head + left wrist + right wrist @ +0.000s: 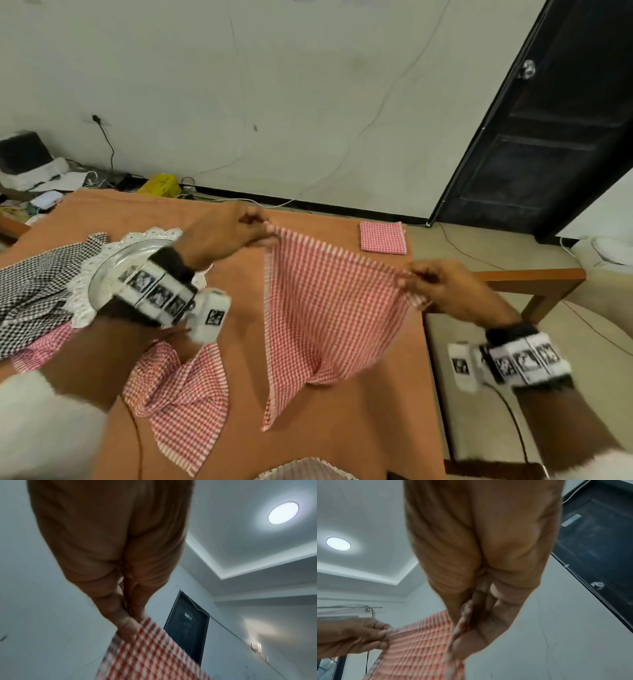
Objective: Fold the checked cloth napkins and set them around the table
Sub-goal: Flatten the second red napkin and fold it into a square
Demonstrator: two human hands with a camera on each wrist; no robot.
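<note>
1. Your left hand (pixel 222 236) pinches one top corner of the red checked napkin (pixel 329 308); fingertips (pixel 126 627) clamp the cloth edge.
2. Your right hand (pixel 452 291) pinches the opposite top corner, cloth bunched between thumb and fingers (pixel 471 639).
3. Napkin hangs stretched between both hands above the worktop (pixel 308 445), lower part sagging toward it.
4. Folded red napkin (pixel 383 237) lies flat at the far right corner.
5. Crumpled red napkin (pixel 181 404) lies near left, beneath your left forearm.
6. Black checked cloth (pixel 34 294) and silver tray (pixel 113 267) sit far left.
</note>
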